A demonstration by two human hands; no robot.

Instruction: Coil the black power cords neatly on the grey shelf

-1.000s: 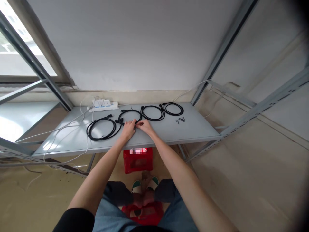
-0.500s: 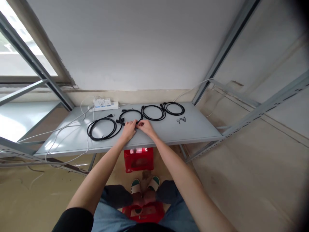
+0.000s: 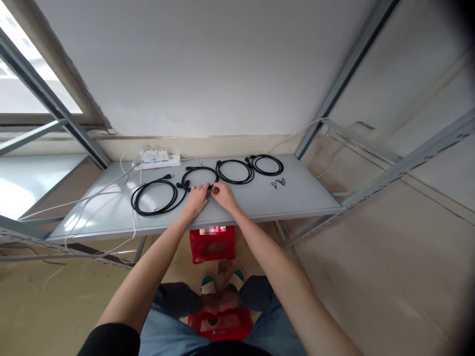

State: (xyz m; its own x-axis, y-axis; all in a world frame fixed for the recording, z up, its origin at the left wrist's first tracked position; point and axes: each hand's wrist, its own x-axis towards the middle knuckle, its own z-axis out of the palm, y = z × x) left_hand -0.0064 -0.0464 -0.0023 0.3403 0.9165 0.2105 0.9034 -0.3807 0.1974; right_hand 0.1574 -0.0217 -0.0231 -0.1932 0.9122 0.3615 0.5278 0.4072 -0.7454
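Note:
My left hand (image 3: 198, 199) is closed over the near edge of a coiled black cable (image 3: 200, 168), second from the left on the shelf. Against its fingertips, my right hand (image 3: 223, 196) pinches at the same edge of the coil; what lies between those fingers is too small to make out. The cable's plug ends (image 3: 183, 184) rest just left of my left hand. To the left lies another black cable coil (image 3: 174, 198) with a short tie on it. Two more coils, a middle one (image 3: 234, 182) and a far-right one (image 3: 267, 173), lie to the right.
Thin black ties (image 3: 279, 183) lie in a small group on the grey shelf (image 3: 252, 205). A white power strip (image 3: 174, 160) sits at the back left, its white cords crossing the left end. Metal posts flank the shelf. A red stool (image 3: 213, 244) stands below.
The view has shifted slightly. Both hands stay together at the coil's near edge, with only small finger movement. The coils and loose ties have not moved on the shelf.

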